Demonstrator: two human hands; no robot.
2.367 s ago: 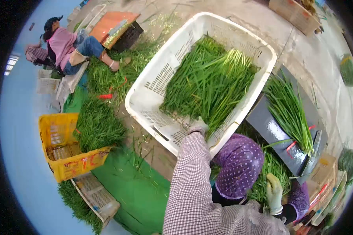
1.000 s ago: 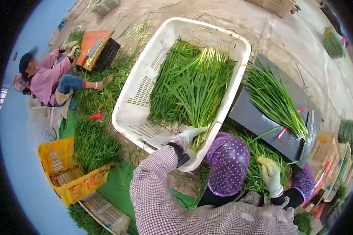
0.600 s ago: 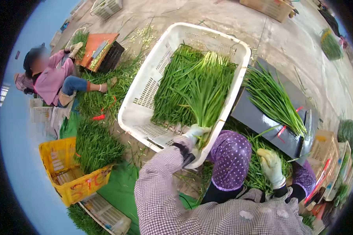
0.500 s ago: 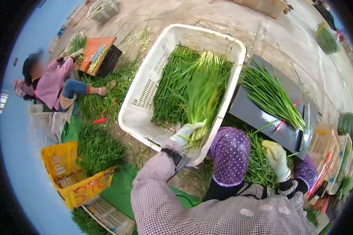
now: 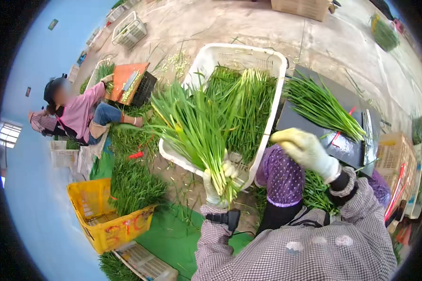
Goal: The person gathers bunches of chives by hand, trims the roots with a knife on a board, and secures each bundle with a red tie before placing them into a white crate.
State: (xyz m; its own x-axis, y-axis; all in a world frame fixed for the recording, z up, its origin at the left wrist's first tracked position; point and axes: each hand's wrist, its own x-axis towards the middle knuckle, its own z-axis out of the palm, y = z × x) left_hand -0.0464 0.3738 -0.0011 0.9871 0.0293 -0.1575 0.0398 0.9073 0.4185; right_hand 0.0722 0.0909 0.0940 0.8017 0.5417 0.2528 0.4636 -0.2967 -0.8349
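- The left hand [image 5: 218, 185], in a pale work glove, is clenched around the lower stems of a thick bunch of long green chive-like leaves [image 5: 192, 124]. It holds the bunch upright, lifted near the centre, with the leaves fanning up and to the left.
- The stem ends are partly buried in the glove and hard to make out.
- The right hand [image 5: 305, 151], in a yellowish glove, is raised to the right of the bunch and well apart from it. Its fingers are loosely curled and nothing shows in its grip, though the palm faces away.
- Behind the bunch stands a large white slatted plastic crate [image 5: 241, 50] with more green leaves [image 5: 251, 107] piled inside. The bunch and left hand hide part of its near rim.
- To the right, a dark grey board [image 5: 344, 145] carries another sheaf of greens [image 5: 321, 105].
- A purple polka-dot cloth [image 5: 281, 178] is half hidden by the checked sleeves.
- Far left, a seated person in a pink top [image 5: 82, 112] is blurred.
- A yellow plastic crate [image 5: 96, 225] sits near left.
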